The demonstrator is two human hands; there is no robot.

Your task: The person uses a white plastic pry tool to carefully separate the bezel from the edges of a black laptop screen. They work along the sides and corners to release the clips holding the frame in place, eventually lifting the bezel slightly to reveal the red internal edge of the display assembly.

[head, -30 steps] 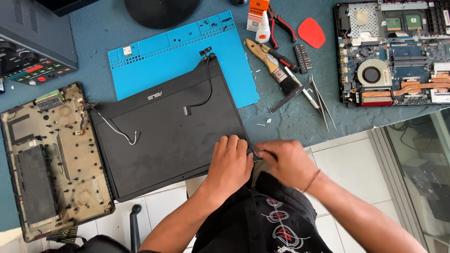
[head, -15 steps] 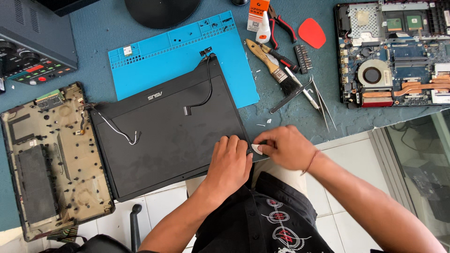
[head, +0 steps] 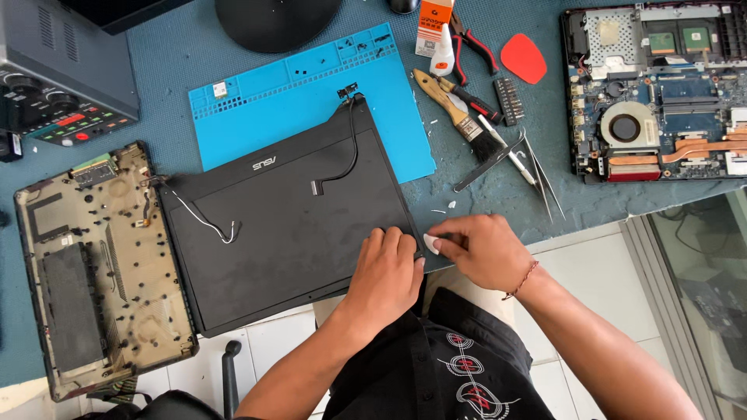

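A black laptop lid [head: 288, 233] lies flat on the blue-grey table, partly over a blue work mat [head: 303, 97], with thin cables across its back. My left hand [head: 385, 276] presses flat on the lid's near right corner. My right hand [head: 482, 249] sits just right of that corner and pinches a small white pick [head: 430, 243] against the lid's edge.
A beige laptop bottom case [head: 101, 264] lies at the left. A brush [head: 459, 117], tweezers [head: 537, 171], pliers [head: 475, 47], a glue bottle [head: 442, 50] and a red pick [head: 523, 58] lie behind my right hand. An open laptop motherboard [head: 661, 85] sits far right.
My right hand has slid up along the lid's right edge with the white pick, away from my body. My left hand has stayed pressed on the corner.
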